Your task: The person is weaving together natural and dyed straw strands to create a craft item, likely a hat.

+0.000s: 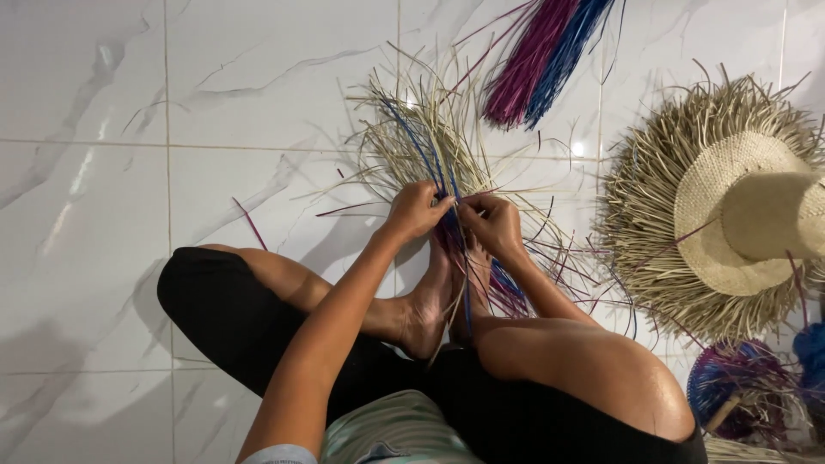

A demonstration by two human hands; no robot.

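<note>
A loose fan of pale straw strands [421, 137] mixed with blue and purple ones spreads over the white tiled floor, its gathered lower end pinched upright between both hands, above the feet.

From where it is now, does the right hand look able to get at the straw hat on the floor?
Probably yes: the right hand has bare tile toward the straw hat, though it pinches straw strands.

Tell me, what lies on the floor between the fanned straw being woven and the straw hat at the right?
In the head view, mostly bare white tile separates the woven straw fan from the unfinished straw hat, crossed only by a few loose strands.
</note>
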